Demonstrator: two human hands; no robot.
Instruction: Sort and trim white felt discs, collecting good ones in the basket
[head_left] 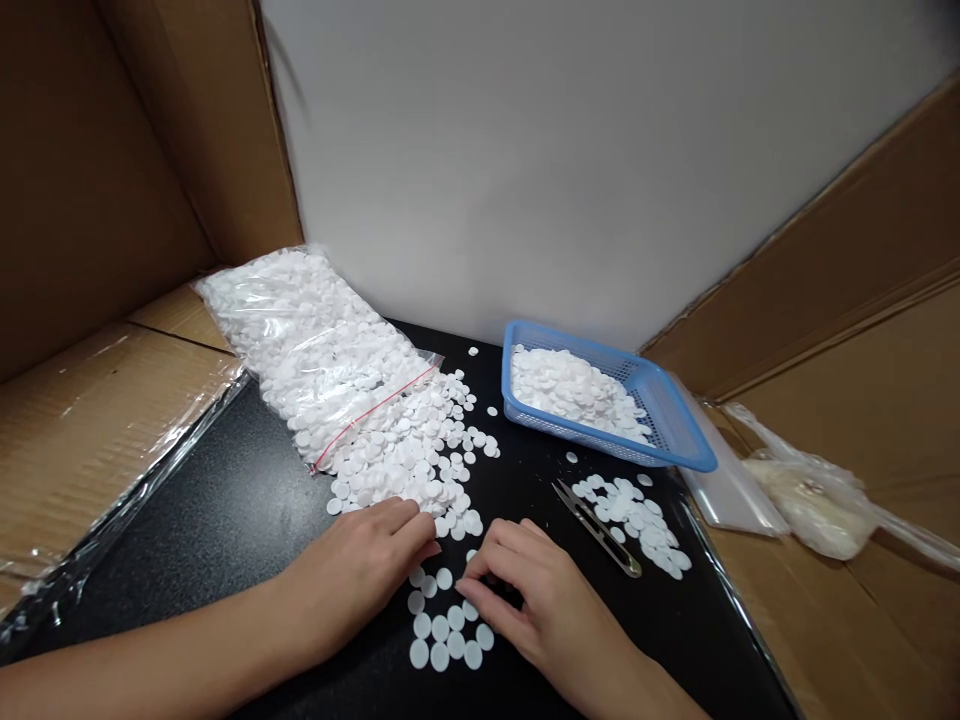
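Observation:
Small flat white discs (439, 628) lie spread on the black tabletop between my hands. My left hand (382, 545) rests at the near edge of a larger heap of discs (412, 450), its fingers curled together and their tips partly hidden. Across the loose discs, my right hand (517, 575) has thumb and forefinger drawn together low over the table. Whatever may be between its fingertips is too small or covered to make out. The heap runs out of the mouth of a clear zip bag (300, 340) full of the same discs.
A blue plastic basket (679, 415) holding white discs stands at the back right. Thread snips (598, 528) lie before it, beside a small pile of discs (637, 520). Clear plastic bags (731, 497) and a knotted bag (810, 500) sit on cardboard at right. Cardboard walls (195, 110) flank the table.

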